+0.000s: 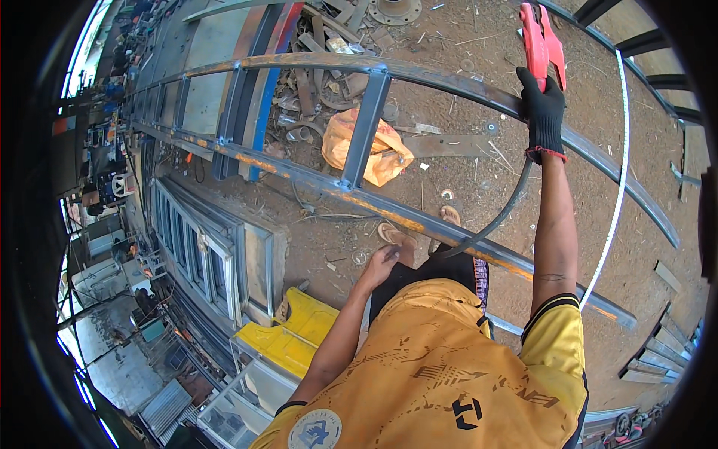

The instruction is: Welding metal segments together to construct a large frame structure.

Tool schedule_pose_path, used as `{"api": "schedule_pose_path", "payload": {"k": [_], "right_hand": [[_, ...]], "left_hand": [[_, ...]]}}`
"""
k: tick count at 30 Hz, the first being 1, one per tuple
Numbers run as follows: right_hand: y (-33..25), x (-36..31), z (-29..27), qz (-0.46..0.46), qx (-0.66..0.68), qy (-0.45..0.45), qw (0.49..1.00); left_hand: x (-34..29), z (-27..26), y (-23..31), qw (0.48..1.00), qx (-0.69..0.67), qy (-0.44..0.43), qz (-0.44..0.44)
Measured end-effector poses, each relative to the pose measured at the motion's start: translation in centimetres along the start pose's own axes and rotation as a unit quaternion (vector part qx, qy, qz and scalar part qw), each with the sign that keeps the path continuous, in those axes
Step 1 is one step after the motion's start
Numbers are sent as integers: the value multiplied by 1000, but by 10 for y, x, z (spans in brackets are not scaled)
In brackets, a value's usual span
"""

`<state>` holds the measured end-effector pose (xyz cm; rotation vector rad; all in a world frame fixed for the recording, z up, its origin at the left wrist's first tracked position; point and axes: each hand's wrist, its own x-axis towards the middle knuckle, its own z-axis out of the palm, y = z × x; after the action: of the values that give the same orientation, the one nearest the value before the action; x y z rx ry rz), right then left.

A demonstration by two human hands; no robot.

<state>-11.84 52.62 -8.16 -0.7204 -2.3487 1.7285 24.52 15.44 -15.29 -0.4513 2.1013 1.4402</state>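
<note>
My right hand (544, 116), in a black knit glove with a red cuff, is stretched far forward. It grips a red welding clamp (540, 45) with a dark cable (512, 198) trailing back toward me from below the hand. The glove is over the far curved rail of a steel ladder-like frame (456, 86); I cannot tell whether it touches. My bare left hand (384, 262) hangs low beside my leg, fingers curled. What it holds, if anything, I cannot make out. A crossbar (366, 127) joins the far rail to the rust-streaked near rail (407, 217).
An orange sack (348, 142) lies on the dirt beyond the near rail, beside scrap metal (314, 82). Metal window-like frames (198, 247) and a yellow panel (299, 329) are at left. A white strip (624, 127) arcs down the right. Metal pieces (662, 348) lie at lower right.
</note>
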Motion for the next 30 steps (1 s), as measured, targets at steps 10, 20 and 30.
{"api": "schedule_pose_path", "payload": {"k": [10, 20, 30], "right_hand": [[-25, -62, 4, 97, 276, -23, 956], [-63, -265, 87, 361, 522, -121, 763], [-112, -304, 158, 387, 743, -129, 530]], "left_hand": [[-13, -80, -84, 990, -8, 97, -99], [27, -126, -115, 978, -79, 50, -185], [57, -224, -75, 991, 51, -73, -105]]}}
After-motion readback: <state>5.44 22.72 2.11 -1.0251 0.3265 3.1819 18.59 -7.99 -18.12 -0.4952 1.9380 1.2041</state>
